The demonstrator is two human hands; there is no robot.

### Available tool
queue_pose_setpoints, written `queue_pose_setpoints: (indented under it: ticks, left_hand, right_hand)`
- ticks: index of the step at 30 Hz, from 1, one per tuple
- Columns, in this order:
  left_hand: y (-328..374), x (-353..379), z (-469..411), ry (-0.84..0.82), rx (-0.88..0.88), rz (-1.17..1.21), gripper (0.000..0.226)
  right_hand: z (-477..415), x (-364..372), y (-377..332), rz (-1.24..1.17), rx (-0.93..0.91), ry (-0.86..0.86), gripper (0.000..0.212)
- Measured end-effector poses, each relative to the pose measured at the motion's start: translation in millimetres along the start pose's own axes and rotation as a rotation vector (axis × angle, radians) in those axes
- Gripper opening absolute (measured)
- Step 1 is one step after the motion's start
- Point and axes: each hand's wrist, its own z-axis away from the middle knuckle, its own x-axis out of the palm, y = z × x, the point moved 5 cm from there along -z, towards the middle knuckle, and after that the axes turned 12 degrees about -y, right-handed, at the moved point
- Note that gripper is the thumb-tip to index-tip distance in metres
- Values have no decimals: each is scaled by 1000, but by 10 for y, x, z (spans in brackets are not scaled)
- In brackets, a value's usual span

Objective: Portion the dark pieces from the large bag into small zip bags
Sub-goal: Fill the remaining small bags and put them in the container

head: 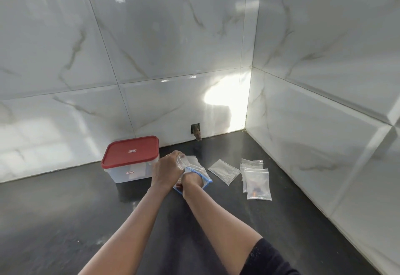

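Large bag, blue-zipped soft film, likely light and slippery, lies near the counter's back edge beside a red-lidded tub; right hand is sunk in its mouth, grip hidden; left hand pinches a small zip bag by its rim, probably the surest hold; filled bags sit toward the right edge.

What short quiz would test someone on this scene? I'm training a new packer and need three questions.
1. True or false: the red lid sits on the container.
2. What does the left hand hold? A) a spoon B) a small clear bag C) the lid
3. Fill in: the right hand reaches into the ____.

Key: 1 true; 2 B; 3 large bag.
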Motion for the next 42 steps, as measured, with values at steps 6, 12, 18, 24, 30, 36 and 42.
queue_pose_setpoints:
  ticks: [6, 12, 18, 24, 30, 36, 42]
  left_hand:
    - [68, -50, -104, 22, -71, 133, 30]
    - [74, -94, -152, 8, -108, 159, 35]
    - [82, -163, -158, 30, -123, 242, 34]
    - [86, -189, -91, 21, -112, 361, 31]
    - [26, -134, -91, -7, -62, 456, 51]
    - [-20, -31, -138, -27, -19, 404, 57]
    - [-18, 26, -170, -25, 5, 364, 66]
  right_hand:
    - [75, -122, -281, 160, -105, 65, 25]
    - [109, -271, -574, 414, -147, 29, 26]
    - [114, -428, -773, 515, -174, 37, 26]
    - [95, -560, -1014, 636, -210, -2, 27]
    - [354, -696, -1319, 705, -173, -60, 32]
    - [749, -654, -1611, 630, -276, -113, 33]
    - [784, -412, -1601, 677, -495, -15, 26]
